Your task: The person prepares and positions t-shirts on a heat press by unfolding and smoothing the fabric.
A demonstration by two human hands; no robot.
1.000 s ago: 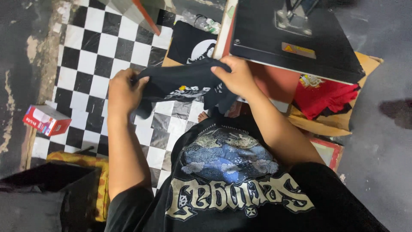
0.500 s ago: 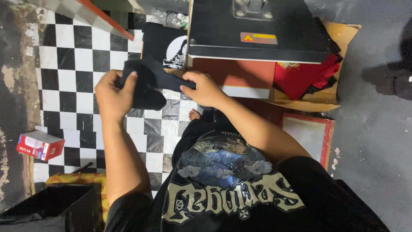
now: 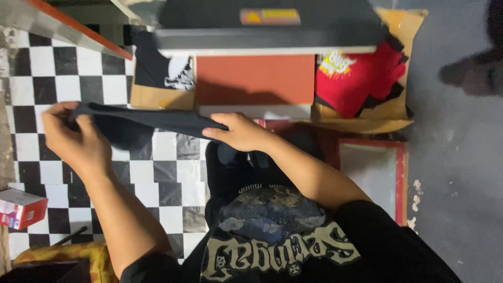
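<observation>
Both my hands hold a black folded garment (image 3: pixel 141 121) stretched flat between them over the black-and-white checkered floor (image 3: pixel 157 173). My left hand (image 3: pixel 73 137) grips its left end, fingers curled around the cloth. My right hand (image 3: pixel 242 132) pinches its right end, just in front of the orange lower platen (image 3: pixel 255 79) of a heat press. The press's black upper plate (image 3: pixel 267 26) hangs above that platen. My own black printed shirt (image 3: pixel 272 236) fills the bottom of the view.
A black shirt with a white print (image 3: pixel 162 73) lies on cardboard left of the press. Red garments (image 3: pixel 361 78) sit in a cardboard box at right. A red-framed board (image 3: pixel 374 173) lies on the grey floor. A small red-and-white carton (image 3: pixel 18 207) is at far left.
The garment was bunched up between my hands; now it is pulled out long and flat, with my hands spread apart. The view has moved closer to the press.
</observation>
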